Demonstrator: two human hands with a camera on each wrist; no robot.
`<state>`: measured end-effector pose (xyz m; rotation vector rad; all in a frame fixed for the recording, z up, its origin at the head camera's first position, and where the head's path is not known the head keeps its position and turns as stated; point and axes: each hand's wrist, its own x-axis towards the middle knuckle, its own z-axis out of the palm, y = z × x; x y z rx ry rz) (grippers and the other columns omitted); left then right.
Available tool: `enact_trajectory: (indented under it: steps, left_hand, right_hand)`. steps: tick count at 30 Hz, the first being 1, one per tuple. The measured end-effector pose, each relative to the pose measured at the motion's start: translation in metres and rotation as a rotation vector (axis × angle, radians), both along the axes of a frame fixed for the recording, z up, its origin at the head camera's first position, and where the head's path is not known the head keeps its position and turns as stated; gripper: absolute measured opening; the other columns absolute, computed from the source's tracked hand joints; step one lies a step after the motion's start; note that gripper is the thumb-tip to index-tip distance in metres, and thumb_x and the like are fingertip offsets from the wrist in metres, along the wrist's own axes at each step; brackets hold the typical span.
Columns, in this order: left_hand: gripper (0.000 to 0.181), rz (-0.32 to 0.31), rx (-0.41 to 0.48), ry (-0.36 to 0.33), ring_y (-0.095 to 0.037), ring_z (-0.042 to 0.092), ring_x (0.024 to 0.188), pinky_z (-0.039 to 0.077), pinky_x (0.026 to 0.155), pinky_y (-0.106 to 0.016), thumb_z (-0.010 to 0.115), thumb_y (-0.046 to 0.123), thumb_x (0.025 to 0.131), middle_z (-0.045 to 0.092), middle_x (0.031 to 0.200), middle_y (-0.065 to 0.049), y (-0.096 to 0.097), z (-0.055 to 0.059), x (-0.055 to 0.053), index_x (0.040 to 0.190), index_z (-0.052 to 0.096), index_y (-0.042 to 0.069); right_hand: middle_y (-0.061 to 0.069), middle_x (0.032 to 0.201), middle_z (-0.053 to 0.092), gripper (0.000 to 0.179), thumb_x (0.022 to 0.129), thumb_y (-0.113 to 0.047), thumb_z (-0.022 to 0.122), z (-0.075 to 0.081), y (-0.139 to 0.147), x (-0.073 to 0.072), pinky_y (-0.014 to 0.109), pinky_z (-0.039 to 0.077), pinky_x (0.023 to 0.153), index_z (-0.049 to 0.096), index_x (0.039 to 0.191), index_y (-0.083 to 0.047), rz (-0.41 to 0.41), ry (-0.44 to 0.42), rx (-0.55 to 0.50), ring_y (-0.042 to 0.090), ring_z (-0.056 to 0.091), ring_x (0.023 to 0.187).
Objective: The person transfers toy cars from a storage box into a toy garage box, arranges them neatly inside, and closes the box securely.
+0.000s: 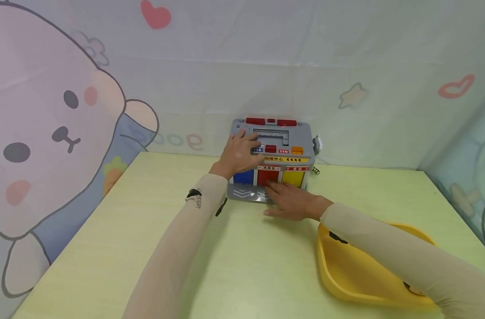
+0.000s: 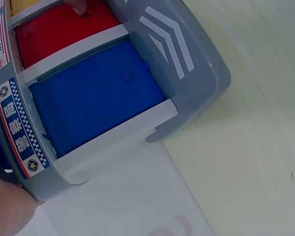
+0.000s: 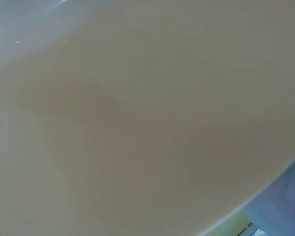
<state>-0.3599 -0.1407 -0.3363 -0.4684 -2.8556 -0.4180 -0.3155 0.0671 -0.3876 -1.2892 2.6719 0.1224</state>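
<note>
A grey toy rescue station (image 1: 300, 133) stands at the back of the table, with a blue door (image 2: 96, 96), a red door (image 2: 64, 32) and a yellow door (image 1: 293, 178) along its front. My left hand (image 1: 240, 150) rests on the left part of its roof, fingers spread beside the carry handle (image 1: 272, 134). With fingers extended, my right hand (image 1: 292, 201) reaches low across the front ramp (image 1: 242, 193). One of its fingertips (image 2: 77, 6) touches the red door in the left wrist view. A blurred tan surface fills most of the right wrist view.
A yellow tray (image 1: 326, 274) sits at the right front, partly under my right forearm. On the station's right side is a grey handset (image 1: 317, 144) with a coiled cord (image 1: 316, 170). A printed cloth (image 1: 226, 57) hangs close behind the table.
</note>
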Motion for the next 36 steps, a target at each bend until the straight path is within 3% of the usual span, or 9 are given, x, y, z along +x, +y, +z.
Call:
enact_trajectory:
  steps: [14,21,29,33,36]
  left_hand:
    - [0.054,0.009,0.011,0.018,-0.032,0.022,0.154,0.014,0.124,-0.058,0.051,0.04,0.091,0.041,0.159,-0.001,0.003,0.001,0.0,0.139,0.062,0.017]
    - [0.054,0.003,0.012,0.01,-0.032,0.021,0.155,0.013,0.124,-0.058,0.052,0.041,0.092,0.041,0.159,-0.001,0.003,-0.001,0.001,0.139,0.062,0.017]
    - [0.055,0.003,0.03,0.004,-0.031,0.019,0.155,0.012,0.125,-0.057,0.052,0.042,0.092,0.04,0.16,-0.001,-0.001,-0.003,0.0,0.139,0.061,0.017]
    - [0.054,-0.005,0.025,0.007,-0.031,0.02,0.155,0.012,0.124,-0.059,0.052,0.042,0.092,0.04,0.16,-0.001,0.0,-0.003,0.0,0.14,0.061,0.017]
    - [0.054,-0.003,0.02,0.011,-0.031,0.02,0.155,0.013,0.124,-0.059,0.053,0.042,0.092,0.04,0.16,-0.001,0.001,-0.003,0.0,0.139,0.061,0.017]
  right_hand:
    - [0.02,0.164,0.026,0.083,0.099,-0.058,0.047,-0.002,0.003,-0.002,0.053,0.019,0.124,0.029,0.156,-0.002,0.016,0.045,-0.011,0.038,0.026,0.152]
    - [0.02,0.163,0.027,0.079,0.1,-0.057,0.046,-0.004,0.005,-0.003,0.056,0.024,0.122,0.029,0.157,-0.005,0.017,0.037,-0.04,0.039,0.029,0.15]
    - [0.014,0.158,0.04,0.071,0.102,-0.056,0.044,0.02,0.002,0.005,0.053,0.036,0.117,0.035,0.156,-0.011,0.019,-0.037,-0.137,0.035,0.044,0.142]
    - [0.007,0.137,0.062,0.058,0.102,-0.052,0.046,0.039,-0.002,0.011,0.046,0.05,0.105,0.053,0.143,-0.012,0.029,-0.028,-0.226,0.026,0.062,0.117]
    - [0.001,0.116,0.071,0.044,0.103,-0.047,0.05,0.053,-0.003,0.011,0.039,0.055,0.095,0.066,0.127,-0.014,0.059,0.025,-0.336,0.019,0.065,0.1]
